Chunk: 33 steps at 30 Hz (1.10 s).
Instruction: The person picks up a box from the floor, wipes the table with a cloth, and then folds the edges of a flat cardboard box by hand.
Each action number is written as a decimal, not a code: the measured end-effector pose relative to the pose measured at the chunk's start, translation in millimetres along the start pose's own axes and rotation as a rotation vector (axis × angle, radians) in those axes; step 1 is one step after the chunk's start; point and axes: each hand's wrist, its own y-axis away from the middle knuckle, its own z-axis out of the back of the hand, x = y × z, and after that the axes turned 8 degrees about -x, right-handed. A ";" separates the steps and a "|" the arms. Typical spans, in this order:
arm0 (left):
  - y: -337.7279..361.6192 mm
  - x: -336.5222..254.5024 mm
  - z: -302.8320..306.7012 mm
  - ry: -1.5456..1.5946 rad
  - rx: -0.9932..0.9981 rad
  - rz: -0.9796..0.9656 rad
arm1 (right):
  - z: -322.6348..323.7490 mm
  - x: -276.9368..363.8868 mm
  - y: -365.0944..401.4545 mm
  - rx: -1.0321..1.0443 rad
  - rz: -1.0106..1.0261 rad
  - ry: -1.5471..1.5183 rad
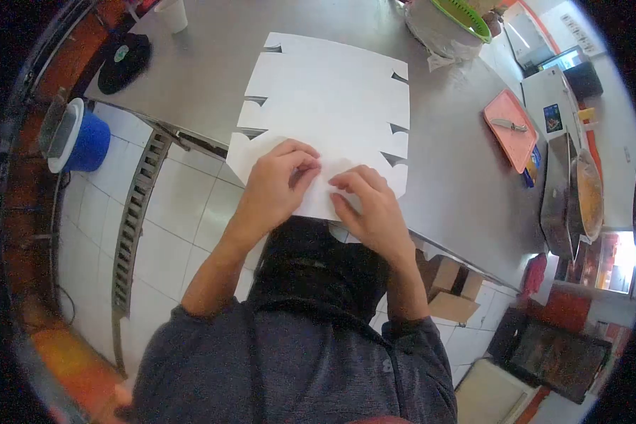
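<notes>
A flat white card sheet (332,92) with dark slot-like cuts along both sides lies on the metal table. My left hand (283,180) is over its near part, with thumb and fingertips brought together in a pinch. Whatever sits between those fingertips, if anything, is too small to make out. Just to the right, my right hand (371,205) is over the sheet's near edge. Its fingers are bent and a small gap shows between thumb and forefinger, with nothing visible in it. The two hands are close but apart.
On the metal table (459,198), a pink tray (505,145) with a knife (509,125) lies at right. A green-rimmed basin (438,32) stands at the back, a white cup (171,15) and black cap (125,63) at back left. A blue bucket (88,141) is beyond the left edge.
</notes>
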 end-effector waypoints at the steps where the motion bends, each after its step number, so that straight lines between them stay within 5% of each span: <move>1: 0.3 -0.5 -0.2 0.007 -0.013 -0.011 | 3.4 -1.9 -2.9 0.072 0.009 -0.027; 5: 0.2 -0.9 -0.6 -0.012 -0.025 -0.018 | 7.0 3.4 -18.2 0.248 -0.006 -0.035; 18: -0.4 4.6 -1.6 -0.067 -0.081 -0.160 | -10.4 5.9 -9.3 0.233 0.370 0.533; 33: -1.8 1.2 2.1 -0.046 -0.032 -0.072 | 11.0 6.5 1.4 0.375 0.379 0.279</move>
